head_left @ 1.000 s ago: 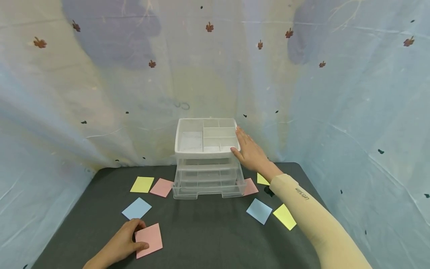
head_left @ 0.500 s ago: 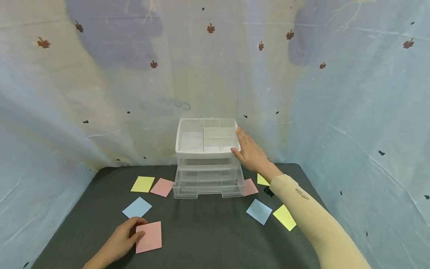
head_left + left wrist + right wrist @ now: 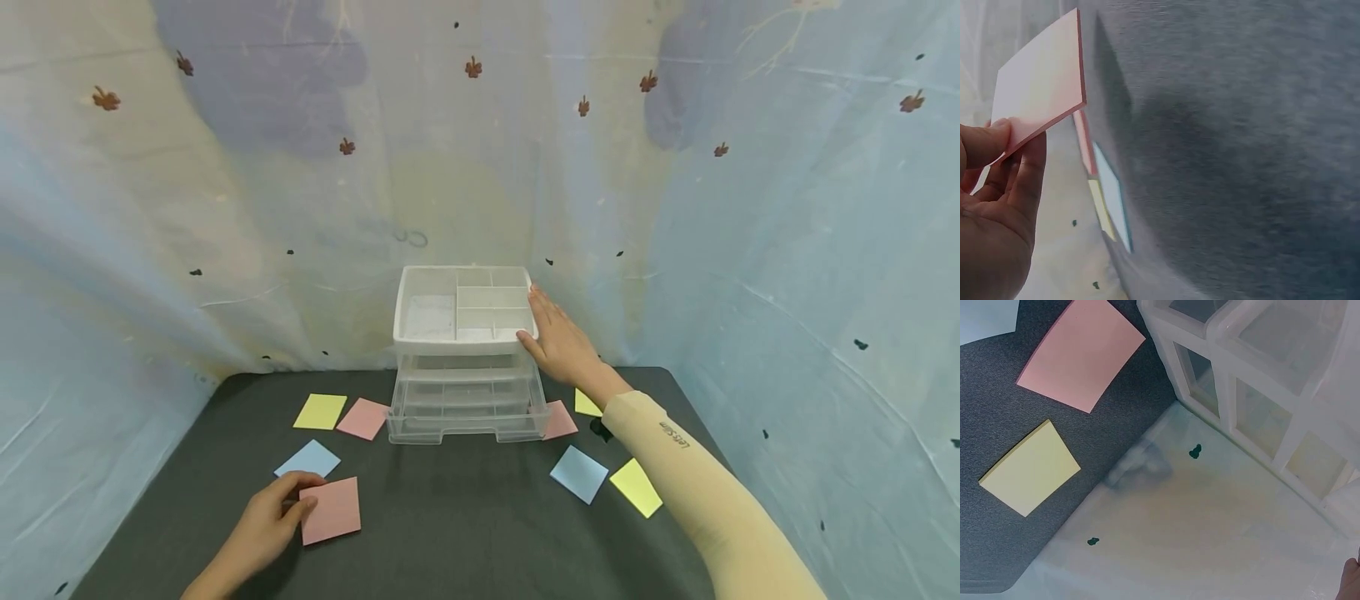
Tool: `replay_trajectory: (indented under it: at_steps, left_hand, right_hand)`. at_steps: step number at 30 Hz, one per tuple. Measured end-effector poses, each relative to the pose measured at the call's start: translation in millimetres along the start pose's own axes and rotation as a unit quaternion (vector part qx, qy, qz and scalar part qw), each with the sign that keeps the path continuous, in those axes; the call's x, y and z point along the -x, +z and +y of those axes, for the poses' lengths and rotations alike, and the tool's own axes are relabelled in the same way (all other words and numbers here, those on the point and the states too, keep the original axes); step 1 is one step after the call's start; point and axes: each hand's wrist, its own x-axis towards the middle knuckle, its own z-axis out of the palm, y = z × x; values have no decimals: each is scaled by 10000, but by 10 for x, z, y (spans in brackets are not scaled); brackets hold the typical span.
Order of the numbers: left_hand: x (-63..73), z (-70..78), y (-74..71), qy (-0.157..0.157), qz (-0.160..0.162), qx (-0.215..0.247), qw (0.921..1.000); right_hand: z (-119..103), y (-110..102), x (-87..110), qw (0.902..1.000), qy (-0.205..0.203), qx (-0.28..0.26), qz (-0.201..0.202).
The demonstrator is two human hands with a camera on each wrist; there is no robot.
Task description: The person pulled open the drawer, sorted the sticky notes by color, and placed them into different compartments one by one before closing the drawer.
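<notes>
My left hand (image 3: 262, 523) pinches a pink sticky note pad (image 3: 332, 512) by its left edge, thumb on top and fingers beneath. In the left wrist view the pad (image 3: 1041, 78) is tilted and held off the dark table. My right hand (image 3: 561, 340) rests with fingers extended against the right side of a white and clear drawer organizer (image 3: 427, 346). Its top tray has several compartments, and the lowest clear drawer (image 3: 468, 427) sticks out at the front. Only a bit of the right hand (image 3: 1350, 581) shows in the right wrist view, at the lower right corner.
Left of the organizer lie yellow (image 3: 320, 412), pink (image 3: 363, 418) and blue (image 3: 309, 458) note pads. On its right are a pink pad (image 3: 558, 420), a blue pad (image 3: 579, 473) and two yellow pads (image 3: 636, 487), one partly behind the right wrist. A patterned curtain (image 3: 465, 183) surrounds the black table (image 3: 465, 533).
The left hand has lifted the pink pad and carried it slightly away from me. The right hand stays against the organizer, which has not moved.
</notes>
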Motion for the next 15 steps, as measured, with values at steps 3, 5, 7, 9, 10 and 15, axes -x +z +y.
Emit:
replay_trajectory:
  at_steps: [3,5,7,9,10,15]
  left_hand:
    - [-35,33,-8,214,261,-37,9994]
    - [-60,59,-8,381,481,-68,9981]
    - [-85,90,-10,583,713,-88,9957]
    - [-117,127,-13,783,946,-34,9924]
    - [-133,149,-17,846,1040,17,9910]
    - [-225,272,-44,908,1475,162,9847]
  right_hand:
    - [2,4,1,10000,5,20,0]
    - [6,8,2,10000,7,20,-9]
    - [9,12,3,10000,17,8,-26]
    - [10,15,2,10000,16,-13,-21]
    - [10,16,1,10000,23,-20,-21]
    - [14,24,-7,10000,20,-10,-2]
